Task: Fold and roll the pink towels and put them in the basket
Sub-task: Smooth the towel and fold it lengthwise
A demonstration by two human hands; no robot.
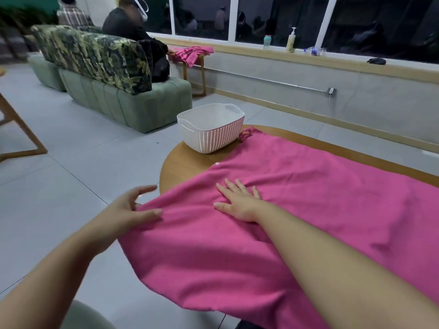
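**Pink towel spread on table, both hands on it**

The right hand (pixel 240 203) is laid flat on the pink towel (pixel 308 186), fingers straight and spread, palm pressed down. The left hand (pixel 133 210) is placed at the towel's edge, just left of the right hand; the edge is pinched between thumb and fingers, with the index finger raised. The cloth between the two hands is bunched into soft wrinkles.

The towel is draped over the round wooden table (pixel 187 162), its near-left part hanging past the rim below the left hand. A loop at a far corner is seen beyond the right hand. The white basket (pixel 211 129) is set on the table beyond both hands, just beside the towel's far edge; nothing can be seen inside it.

Further beyond the left hand, a green sofa (pixel 123 100) with a seated person (pixel 128 22) is seen, and more pink towels (pixel 192 53) are piled on a small side table.
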